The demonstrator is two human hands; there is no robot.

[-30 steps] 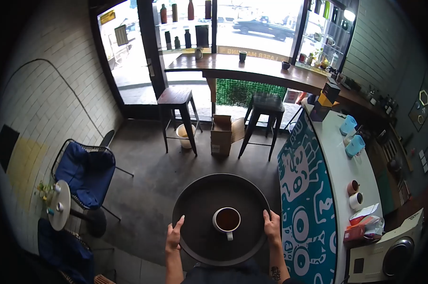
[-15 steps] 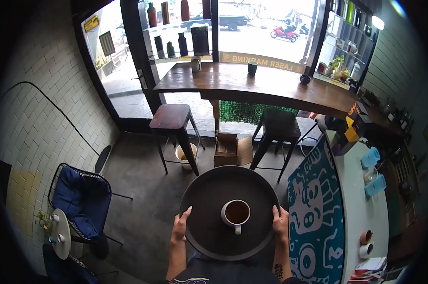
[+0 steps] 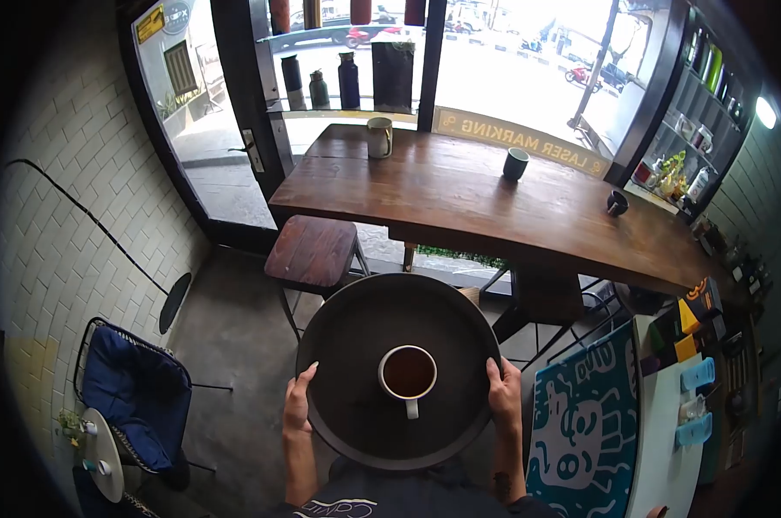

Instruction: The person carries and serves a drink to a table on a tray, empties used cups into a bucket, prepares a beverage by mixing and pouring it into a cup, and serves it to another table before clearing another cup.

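A round dark tray [image 3: 347,414] is held level in front of my body. My left hand [image 3: 298,399] grips its left rim, thumb on top and the other fingers hidden beneath. At the opposite rim my right hand [image 3: 504,393] is closed the same way. Near the middle of the tray stands a white mug [image 3: 412,407] of dark brown liquid, its handle pointing toward me. Beyond the tray is a long wooden counter [image 3: 459,194]. On it stand a light mug [image 3: 379,138], a dark green cup [image 3: 516,164] and a small black cup [image 3: 617,203].
Stools with a wooden seat [image 3: 313,250] and a dark seat [image 3: 546,298] stand under the counter's front edge. A blue cushioned chair [image 3: 136,388] and a small round table [image 3: 103,445] are at the left. A white-topped bar [image 3: 662,466] with blue cups runs along the right.
I have moved forward, so the wooden counter and stools are closer. The tray and mug sit slightly further left in view, still in both hands. The cardboard box is now mostly hidden behind the tray.
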